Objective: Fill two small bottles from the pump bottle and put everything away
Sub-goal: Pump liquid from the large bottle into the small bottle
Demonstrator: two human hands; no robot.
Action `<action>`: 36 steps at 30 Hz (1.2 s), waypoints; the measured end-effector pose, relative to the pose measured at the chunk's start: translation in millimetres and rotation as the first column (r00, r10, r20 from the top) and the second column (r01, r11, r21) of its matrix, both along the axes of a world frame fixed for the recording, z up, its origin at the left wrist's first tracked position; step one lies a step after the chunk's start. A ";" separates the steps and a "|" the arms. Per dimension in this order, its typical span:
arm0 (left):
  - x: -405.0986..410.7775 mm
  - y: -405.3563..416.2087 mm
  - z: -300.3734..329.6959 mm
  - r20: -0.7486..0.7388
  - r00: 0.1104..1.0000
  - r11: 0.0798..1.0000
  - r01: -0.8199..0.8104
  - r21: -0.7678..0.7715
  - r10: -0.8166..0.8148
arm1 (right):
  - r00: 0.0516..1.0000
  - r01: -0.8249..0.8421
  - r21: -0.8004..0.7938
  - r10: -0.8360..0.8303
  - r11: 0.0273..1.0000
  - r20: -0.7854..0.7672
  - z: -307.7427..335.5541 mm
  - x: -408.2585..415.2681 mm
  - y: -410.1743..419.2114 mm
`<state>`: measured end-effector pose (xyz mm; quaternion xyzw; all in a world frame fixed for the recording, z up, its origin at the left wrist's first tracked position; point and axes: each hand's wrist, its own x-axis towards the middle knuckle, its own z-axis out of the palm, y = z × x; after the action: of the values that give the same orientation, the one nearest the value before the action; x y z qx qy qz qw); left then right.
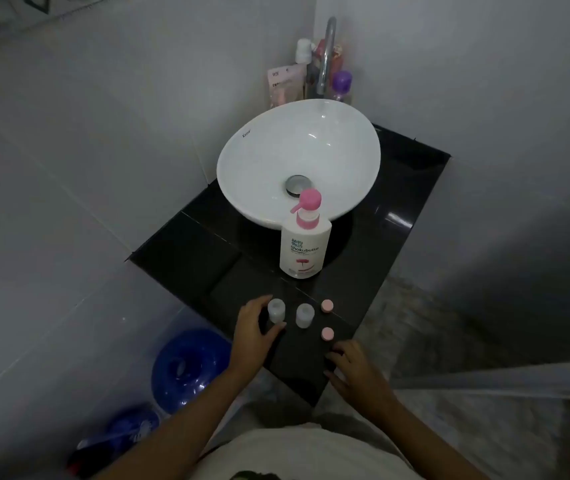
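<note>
A white pump bottle [305,244] with a pink pump stands on the black counter [200,258], in front of the basin. Nearer to me stand two small translucent bottles without caps: the left small bottle [276,310] and the right small bottle [304,315]. Two pink caps lie to their right, the far cap [326,305] and the near cap [327,333]. My left hand [254,332] curls around the left small bottle, thumb and fingers at its sides. My right hand [354,370] rests with spread fingers on the counter's near corner and holds nothing.
A white bowl basin [252,161] fills the counter's far part, with a chrome tap [326,53] and several toiletries [341,85] behind it in the corner. Tiled walls close in left and right. Blue plastic items [186,368] lie on the floor, lower left.
</note>
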<state>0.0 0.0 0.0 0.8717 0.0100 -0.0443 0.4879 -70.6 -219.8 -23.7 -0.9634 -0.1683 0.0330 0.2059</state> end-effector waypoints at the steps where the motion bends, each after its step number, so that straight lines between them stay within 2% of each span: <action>1: 1.6 -0.2 -0.6 0.009 1.000 1.000 0.000 0.000 0.000 | 1.000 -0.003 0.006 0.003 1.000 -0.001 -1.2 0.2 -0.4; 4: 3.8 -1.0 4.6 -0.017 1.000 1.000 -0.005 -0.016 0.005 | 1.000 0.008 0.031 -0.008 0.999 -0.030 12.8 1.3 0.8; 6: 4.4 -0.2 7.2 -0.026 1.000 0.999 -0.017 -0.044 0.016 | 1.000 0.007 0.105 -0.006 0.994 -0.014 21.5 3.4 0.7; 9: 7.4 3.4 15.0 -0.009 0.999 0.996 -0.048 -0.074 0.047 | 0.995 0.013 0.250 -0.038 0.968 0.095 53.5 18.6 3.8; 11: 11.9 5.9 24.2 0.021 0.998 0.995 -0.060 -0.082 0.062 | 0.974 0.042 0.380 -0.122 0.924 0.189 87.5 40.4 9.1; 13: 18.1 7.8 36.1 0.072 0.995 0.993 -0.059 -0.102 0.066 | 0.929 0.050 0.507 -0.226 0.861 0.293 128.2 69.4 16.2; 16: 30.3 7.4 58.9 0.168 0.982 0.989 -0.068 -0.129 0.089 | 0.856 0.042 0.602 -0.339 0.798 0.390 183.0 120.0 26.9; 18: 39.3 5.8 73.8 0.231 0.968 0.987 -0.065 -0.144 0.097 | 0.852 0.095 0.638 -0.394 0.764 0.345 208.9 153.1 36.6; 20: 47.6 3.5 87.2 0.270 0.958 0.988 -0.056 -0.146 0.094 | 0.891 0.148 0.648 -0.386 0.747 0.241 222.2 180.5 47.4; 24: 60.1 -1.3 104.0 0.322 0.945 0.993 -0.024 -0.115 0.060 | 0.968 0.189 0.612 -0.249 0.768 0.014 217.7 214.4 61.4; 28: 65.7 -4.3 110.2 0.341 0.939 0.996 -0.016 -0.091 0.046 | 0.969 0.230 0.618 -0.116 0.752 -0.220 197.1 224.0 63.5; 32: 68.9 -5.6 116.6 0.344 0.937 0.996 -0.038 -0.075 0.062 | 0.956 0.267 0.653 -0.106 0.709 -0.275 189.5 226.2 64.1; 36: 69.3 -4.0 122.3 0.359 0.931 0.995 -0.046 -0.084 0.073 | 0.959 0.254 0.673 -0.093 0.695 -0.266 189.3 226.0 64.0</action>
<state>69.3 -4.0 122.3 0.8455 -0.0551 0.1312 0.5147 155.4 -155.8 165.6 -0.8154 -0.0531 0.0492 0.5743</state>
